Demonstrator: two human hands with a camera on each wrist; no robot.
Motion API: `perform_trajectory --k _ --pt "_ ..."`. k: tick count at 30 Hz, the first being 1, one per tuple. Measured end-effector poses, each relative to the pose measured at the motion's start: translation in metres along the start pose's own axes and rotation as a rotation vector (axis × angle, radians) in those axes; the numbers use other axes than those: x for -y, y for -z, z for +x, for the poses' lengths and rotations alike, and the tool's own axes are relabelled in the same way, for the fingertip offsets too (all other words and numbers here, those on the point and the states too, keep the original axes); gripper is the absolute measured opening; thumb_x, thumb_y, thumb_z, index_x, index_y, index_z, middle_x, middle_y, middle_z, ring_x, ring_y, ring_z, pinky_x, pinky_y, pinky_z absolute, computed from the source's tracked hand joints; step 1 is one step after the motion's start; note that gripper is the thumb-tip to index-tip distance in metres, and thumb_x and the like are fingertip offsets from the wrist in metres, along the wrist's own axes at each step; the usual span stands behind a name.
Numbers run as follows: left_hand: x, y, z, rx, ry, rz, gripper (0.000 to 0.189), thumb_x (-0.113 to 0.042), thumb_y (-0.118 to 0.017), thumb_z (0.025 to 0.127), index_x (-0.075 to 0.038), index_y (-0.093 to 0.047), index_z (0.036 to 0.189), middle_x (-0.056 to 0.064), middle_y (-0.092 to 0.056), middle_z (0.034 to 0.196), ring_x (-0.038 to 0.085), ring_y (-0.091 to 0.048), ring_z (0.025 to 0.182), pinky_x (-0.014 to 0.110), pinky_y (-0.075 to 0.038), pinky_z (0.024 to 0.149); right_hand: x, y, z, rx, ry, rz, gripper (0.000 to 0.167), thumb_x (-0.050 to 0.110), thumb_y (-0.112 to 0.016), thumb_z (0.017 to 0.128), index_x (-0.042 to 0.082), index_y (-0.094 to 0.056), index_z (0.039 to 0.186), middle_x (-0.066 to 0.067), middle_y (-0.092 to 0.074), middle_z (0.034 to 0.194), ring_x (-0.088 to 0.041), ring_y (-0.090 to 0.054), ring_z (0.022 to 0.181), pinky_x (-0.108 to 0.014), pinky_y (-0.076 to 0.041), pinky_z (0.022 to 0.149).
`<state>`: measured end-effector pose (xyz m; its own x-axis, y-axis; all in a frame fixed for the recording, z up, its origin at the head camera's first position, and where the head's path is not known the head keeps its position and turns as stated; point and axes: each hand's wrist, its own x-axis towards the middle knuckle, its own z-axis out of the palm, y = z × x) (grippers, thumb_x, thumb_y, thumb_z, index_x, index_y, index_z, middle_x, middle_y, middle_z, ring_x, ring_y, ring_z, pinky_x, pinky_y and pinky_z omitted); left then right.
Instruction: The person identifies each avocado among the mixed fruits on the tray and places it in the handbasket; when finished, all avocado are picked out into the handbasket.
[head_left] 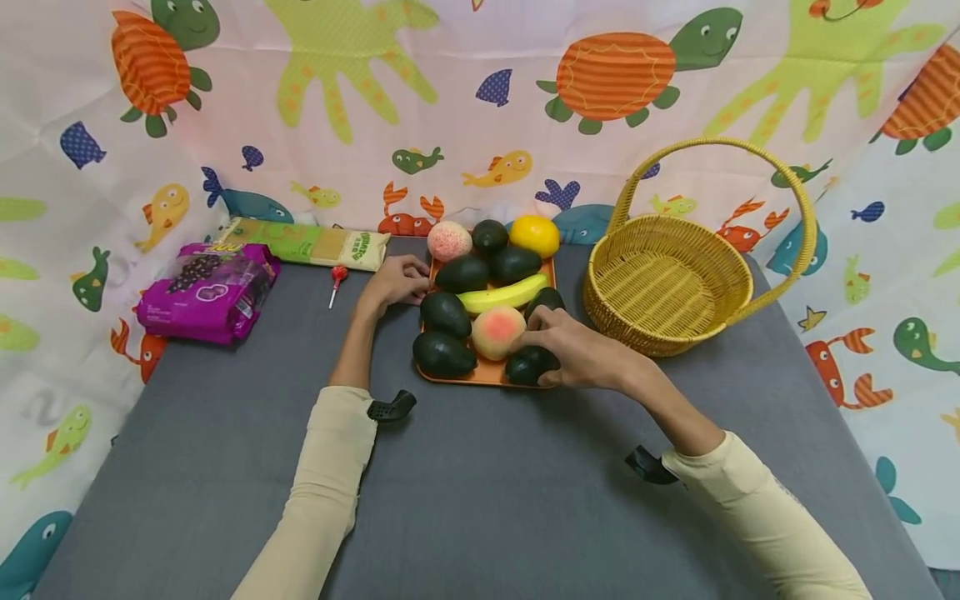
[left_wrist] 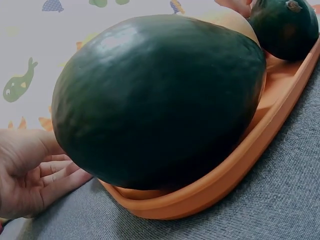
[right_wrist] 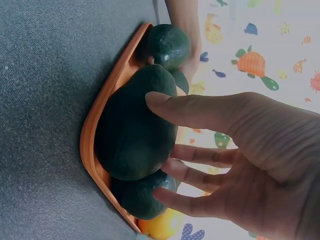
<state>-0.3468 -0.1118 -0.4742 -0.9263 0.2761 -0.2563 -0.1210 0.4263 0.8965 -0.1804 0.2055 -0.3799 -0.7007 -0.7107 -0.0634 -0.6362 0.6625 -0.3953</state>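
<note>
An orange tray bears several dark green avocados, a banana, a peach, a speckled pink round fruit and a yellow-orange fruit. At the tray's near right corner, my right hand grips an avocado. The right wrist view shows the thumb across this avocado and the fingertips at its far side. My left hand holds the tray's left edge with bent fingers. In the left wrist view a near avocado hides part of that hand.
A yellow wicker basket with a tall handle stands right of the tray. A purple bag, a long green-and-tan packet and a red lollipop lie at the back left. A patterned cloth hangs behind the grey table.
</note>
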Motion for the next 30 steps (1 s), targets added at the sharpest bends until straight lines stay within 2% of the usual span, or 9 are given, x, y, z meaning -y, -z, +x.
perform_trajectory --k 12,19,30 --pt "0.0032 -0.0009 0.0 -0.011 -0.015 -0.036 0.031 -0.011 -0.067 0.098 0.001 -0.064 0.127 -0.001 -0.068 0.083 0.007 -0.066 0.069 0.019 -0.061 0.063 0.0026 -0.0025 -0.0005 0.038 -0.013 -0.051 0.058 0.01 -0.091 0.08 0.014 -0.069 0.133 -0.016 -0.058 0.123 -0.031 -0.053 0.108 -0.045 -0.054 0.092" --pt "0.001 -0.0024 -0.0011 -0.006 -0.001 -0.038 0.032 -0.011 -0.068 0.099 0.002 -0.063 0.128 0.0 -0.07 0.085 0.007 -0.066 0.07 0.02 -0.061 0.064 0.0025 -0.0073 -0.0013 0.04 -0.025 -0.119 0.062 0.013 -0.09 0.081 0.016 -0.065 0.138 -0.018 -0.058 0.13 -0.033 -0.054 0.109 -0.046 -0.057 0.091" --pt "0.001 -0.0023 -0.0008 -0.01 0.006 -0.037 0.033 -0.012 -0.068 0.099 0.001 -0.063 0.129 0.001 -0.069 0.087 0.007 -0.066 0.071 0.02 -0.061 0.065 0.0052 -0.0075 -0.0021 0.001 -0.01 -0.14 0.064 0.012 -0.091 0.081 0.016 -0.065 0.139 -0.016 -0.06 0.126 -0.032 -0.056 0.108 -0.048 -0.058 0.089"
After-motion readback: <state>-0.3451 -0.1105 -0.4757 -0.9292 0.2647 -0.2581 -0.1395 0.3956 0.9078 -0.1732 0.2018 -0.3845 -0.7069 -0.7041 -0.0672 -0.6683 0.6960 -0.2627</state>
